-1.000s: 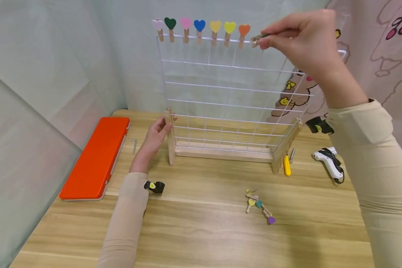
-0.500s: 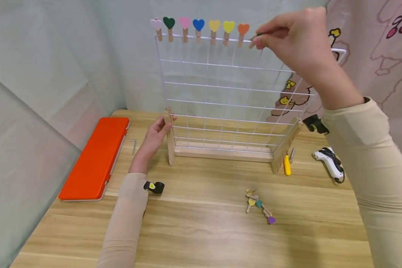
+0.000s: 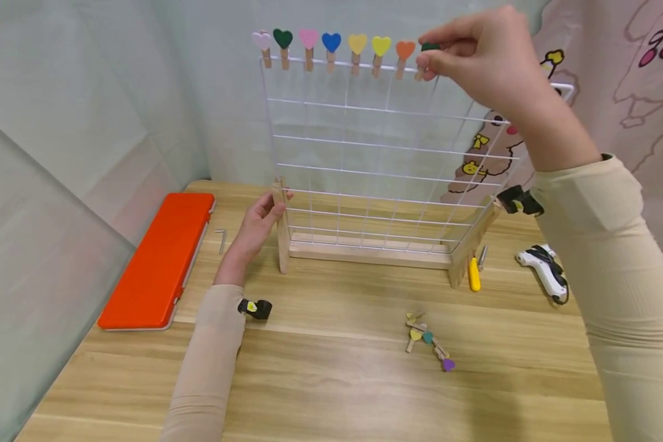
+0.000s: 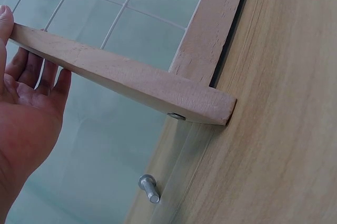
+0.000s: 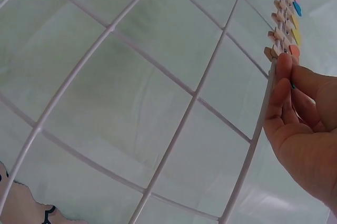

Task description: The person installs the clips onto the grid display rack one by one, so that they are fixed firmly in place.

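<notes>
My right hand (image 3: pixel 492 73) pinches a wooden clothespin with a dark green heart (image 3: pixel 430 46) at the top wire of a white wire grid (image 3: pixel 342 105). Fingers partly hide this clothespin; in the right wrist view the hand (image 5: pixel 310 124) covers most of it. Just left of it, an orange heart clothespin (image 3: pixel 405 50) ends a row of several on the same wire, among them a blue one (image 3: pixel 331 42). Lower down, my left hand (image 3: pixel 254 227) grips the stand's left wooden post (image 3: pixel 282 245). The left wrist view has thumb and fingers on opposite sides of that post (image 4: pixel 126 77).
Loose heart clothespins (image 3: pixel 428 337) lie on the table before the stand. A red case (image 3: pixel 155 264) and a hex key (image 3: pixel 221 242) are at left. A yellow-handled tool (image 3: pixel 474 275) and a white glue gun (image 3: pixel 546 273) lie right. A metal bolt (image 4: pixel 149 189) shows below the post.
The right hand has moved slightly left and turned the clothespin upright against the top wire, beside the orange one; its green heart now shows. The left hand stays on the post.
</notes>
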`<state>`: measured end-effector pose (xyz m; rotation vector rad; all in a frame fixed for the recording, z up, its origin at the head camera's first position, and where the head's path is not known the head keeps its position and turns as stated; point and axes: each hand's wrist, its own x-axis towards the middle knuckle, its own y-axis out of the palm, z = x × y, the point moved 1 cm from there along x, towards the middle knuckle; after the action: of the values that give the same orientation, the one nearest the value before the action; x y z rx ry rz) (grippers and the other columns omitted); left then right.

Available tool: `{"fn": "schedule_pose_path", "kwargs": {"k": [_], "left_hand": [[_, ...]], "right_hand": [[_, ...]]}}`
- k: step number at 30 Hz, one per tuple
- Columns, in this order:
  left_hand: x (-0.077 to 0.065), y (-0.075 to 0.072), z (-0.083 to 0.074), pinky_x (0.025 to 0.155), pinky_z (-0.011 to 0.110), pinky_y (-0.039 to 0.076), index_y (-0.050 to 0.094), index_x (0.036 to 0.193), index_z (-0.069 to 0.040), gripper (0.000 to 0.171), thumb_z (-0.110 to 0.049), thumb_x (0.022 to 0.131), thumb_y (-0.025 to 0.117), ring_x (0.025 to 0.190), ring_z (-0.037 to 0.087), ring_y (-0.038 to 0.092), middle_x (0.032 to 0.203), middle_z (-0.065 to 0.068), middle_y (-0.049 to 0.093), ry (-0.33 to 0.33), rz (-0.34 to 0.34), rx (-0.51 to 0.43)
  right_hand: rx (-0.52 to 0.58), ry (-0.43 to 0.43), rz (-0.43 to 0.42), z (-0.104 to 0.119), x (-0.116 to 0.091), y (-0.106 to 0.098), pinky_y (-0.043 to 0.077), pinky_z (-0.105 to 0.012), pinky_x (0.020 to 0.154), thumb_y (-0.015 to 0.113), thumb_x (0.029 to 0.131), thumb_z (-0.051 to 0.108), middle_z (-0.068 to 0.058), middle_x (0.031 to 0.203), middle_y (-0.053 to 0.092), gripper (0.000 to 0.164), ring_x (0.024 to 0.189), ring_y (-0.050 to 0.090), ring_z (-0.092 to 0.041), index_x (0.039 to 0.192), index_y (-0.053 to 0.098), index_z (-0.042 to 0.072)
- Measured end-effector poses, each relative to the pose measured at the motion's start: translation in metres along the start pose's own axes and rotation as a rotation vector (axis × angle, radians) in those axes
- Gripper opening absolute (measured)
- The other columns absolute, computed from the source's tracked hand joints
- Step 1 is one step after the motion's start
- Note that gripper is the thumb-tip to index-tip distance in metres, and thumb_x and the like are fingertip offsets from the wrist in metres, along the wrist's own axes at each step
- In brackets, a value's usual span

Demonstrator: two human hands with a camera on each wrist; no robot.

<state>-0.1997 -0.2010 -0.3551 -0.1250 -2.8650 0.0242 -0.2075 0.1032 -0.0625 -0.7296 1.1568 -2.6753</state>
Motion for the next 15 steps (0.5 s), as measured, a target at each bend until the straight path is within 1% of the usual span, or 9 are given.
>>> {"fn": "schedule_pose_path", "kwargs": {"k": [6,8,12,15], "left_hand": [[0.001,0.000,0.001,0.099,0.040,0.024,0.046,0.123,-0.007,0.043,-0.030,0.087,0.048,0.116,0.014,0.036,0.130,0.002,0.041,0.003,-0.001,0.004],[0.001,0.000,0.002,0.099,0.040,0.024,0.046,0.123,-0.006,0.043,-0.030,0.087,0.048,0.117,0.015,0.036,0.130,0.002,0.041,0.005,-0.002,0.008],[0.002,0.000,0.002,0.099,0.040,0.023,0.046,0.123,-0.005,0.043,-0.030,0.087,0.047,0.119,0.015,0.034,0.131,0.002,0.040,0.010,0.001,0.011],[0.002,0.000,0.002,0.099,0.040,0.023,0.046,0.123,-0.006,0.042,-0.030,0.088,0.047,0.120,0.016,0.034,0.132,0.001,0.040,0.011,0.001,0.009]], "right_hand": [[-0.014,-0.002,0.001,-0.002,0.000,0.000,0.028,-0.021,0.050,0.062,0.073,0.035,0.010,0.079,0.066,0.042,0.072,0.059,-0.005,0.109,0.062,0.013],[-0.029,-0.011,-0.015,-0.003,-0.002,0.000,0.027,-0.022,0.051,0.062,0.074,0.036,0.011,0.078,0.065,0.042,0.071,0.057,-0.006,0.111,0.060,0.016],[-0.053,-0.070,-0.103,-0.006,-0.012,-0.001,0.028,-0.021,0.055,0.060,0.077,0.033,0.009,0.081,0.065,0.038,0.071,0.056,-0.004,0.113,0.058,0.021],[-0.064,-0.161,-0.196,-0.011,-0.025,0.001,0.030,-0.018,0.057,0.060,0.079,0.029,0.004,0.092,0.063,0.034,0.072,0.056,0.001,0.113,0.058,0.021]]}}
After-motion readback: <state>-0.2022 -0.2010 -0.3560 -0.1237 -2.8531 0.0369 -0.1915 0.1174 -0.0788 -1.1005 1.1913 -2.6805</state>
